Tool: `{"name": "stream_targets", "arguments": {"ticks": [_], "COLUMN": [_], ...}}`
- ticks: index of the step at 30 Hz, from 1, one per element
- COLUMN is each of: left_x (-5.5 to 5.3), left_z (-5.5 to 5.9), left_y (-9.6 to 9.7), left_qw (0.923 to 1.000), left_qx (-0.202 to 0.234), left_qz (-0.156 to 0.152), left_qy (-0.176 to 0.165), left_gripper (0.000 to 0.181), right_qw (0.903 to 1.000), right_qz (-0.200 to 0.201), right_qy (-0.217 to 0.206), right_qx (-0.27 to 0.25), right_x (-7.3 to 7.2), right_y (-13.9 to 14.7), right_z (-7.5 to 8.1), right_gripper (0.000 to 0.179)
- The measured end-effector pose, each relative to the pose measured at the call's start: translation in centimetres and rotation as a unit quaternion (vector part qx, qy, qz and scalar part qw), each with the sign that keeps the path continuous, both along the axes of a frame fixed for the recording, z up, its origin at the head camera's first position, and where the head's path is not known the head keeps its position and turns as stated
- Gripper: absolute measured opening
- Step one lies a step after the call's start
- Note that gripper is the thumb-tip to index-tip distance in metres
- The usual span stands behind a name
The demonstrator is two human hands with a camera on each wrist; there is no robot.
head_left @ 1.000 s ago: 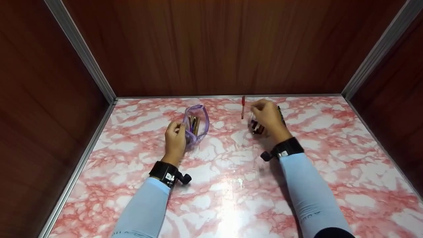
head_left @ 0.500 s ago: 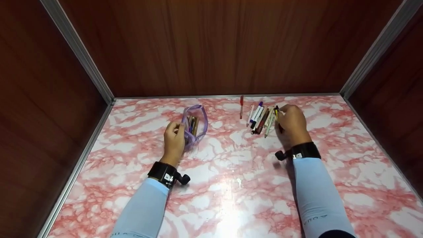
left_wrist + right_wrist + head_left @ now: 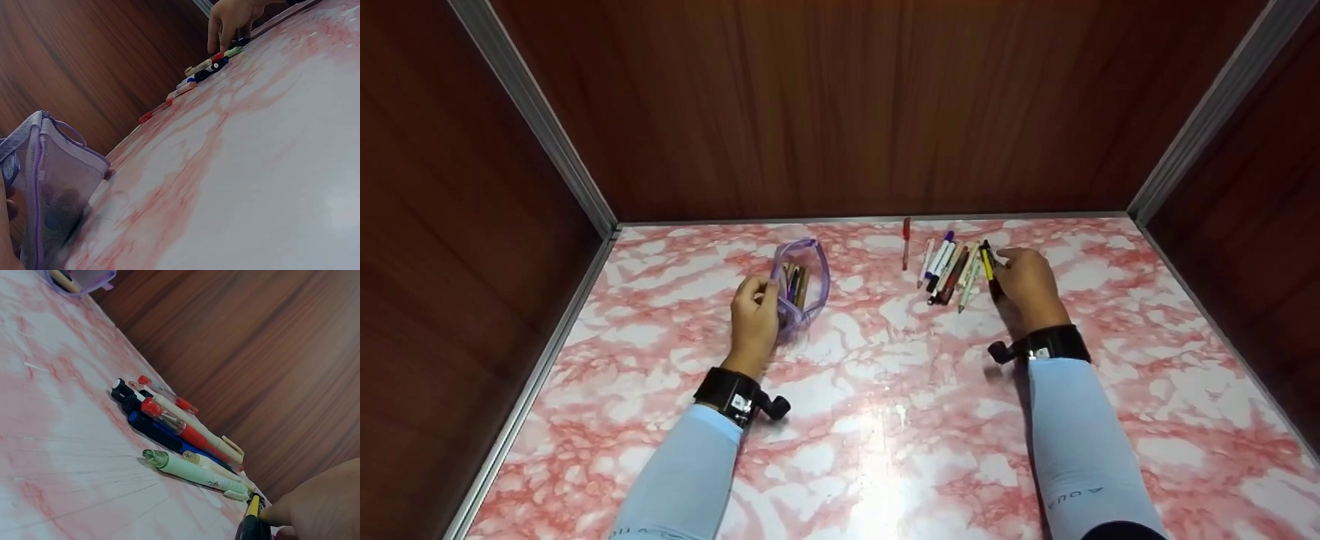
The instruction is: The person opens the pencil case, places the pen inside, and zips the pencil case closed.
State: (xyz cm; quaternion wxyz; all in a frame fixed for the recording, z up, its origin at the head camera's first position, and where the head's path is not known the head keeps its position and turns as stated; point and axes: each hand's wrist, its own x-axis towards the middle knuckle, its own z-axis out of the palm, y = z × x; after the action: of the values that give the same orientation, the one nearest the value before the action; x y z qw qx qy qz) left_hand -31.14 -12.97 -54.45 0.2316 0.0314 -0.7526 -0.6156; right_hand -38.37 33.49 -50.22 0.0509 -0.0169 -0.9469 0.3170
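Head view: right hand (image 3: 1027, 277) at right end of the pen pile (image 3: 956, 276), fingertips reaching the yellow-and-black pen (image 3: 988, 266).
Right hand state: one fingertip against that pen in right wrist view, other fingers mostly hidden; can't tell if it is pinched.
Yellow-and-black pen: just left of right hand's fingertips, long axis roughly front-to-back, far end leaning slightly left; right hand right beside it, left hand (image 3: 755, 307) well apart.
Left hand state: thumb and fingers pinch the near-left edge of the purple mesh pouch (image 3: 825, 286).
Purple mesh pouch: mouth spread, well to the left of the yellow-and-black pen, across bare worktop (image 3: 870, 360).
Pens in pouch (image 3: 800, 286): several, partly hidden by the mesh; count unclear.
Green pen (image 3: 197, 473): next one left of the yellow-and-black pen, near end angled left.
White markers (image 3: 940, 259): farther left in the pile, side by side.
Red-capped pen (image 3: 906, 244): apart, left of the pile, cap toward the wood-grain wall (image 3: 840, 112).
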Motion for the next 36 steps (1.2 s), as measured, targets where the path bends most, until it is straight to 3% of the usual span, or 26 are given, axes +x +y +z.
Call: {"name": "stream_targets", "arguments": {"ticks": [8, 22, 36], "left_x": [-0.1, -0.2, -0.2], "left_z": [-0.2, -0.3, -0.2], "left_y": [-0.1, -0.1, 0.0], "left_qw": [1.0000, 0.9999, 1.0000], "left_qx": [0.000, -0.004, -0.006], "left_qz": [-0.004, -0.002, 0.001], "left_qy": [0.004, 0.010, 0.002], "left_gripper": [0.018, 0.020, 0.019], "right_qw": [0.9990, 0.9971, 0.9960], "right_qz": [-0.011, -0.001, 0.021], "right_qy": [-0.039, -0.073, -0.075], "right_qx": [-0.017, -0.021, 0.044], "right_x": [0.7, 1.1, 1.2], "right_y": [0.1, 0.4, 0.3], "right_z": [0.6, 0.7, 0.9], "right_gripper": [0.055, 0.054, 0.047]}}
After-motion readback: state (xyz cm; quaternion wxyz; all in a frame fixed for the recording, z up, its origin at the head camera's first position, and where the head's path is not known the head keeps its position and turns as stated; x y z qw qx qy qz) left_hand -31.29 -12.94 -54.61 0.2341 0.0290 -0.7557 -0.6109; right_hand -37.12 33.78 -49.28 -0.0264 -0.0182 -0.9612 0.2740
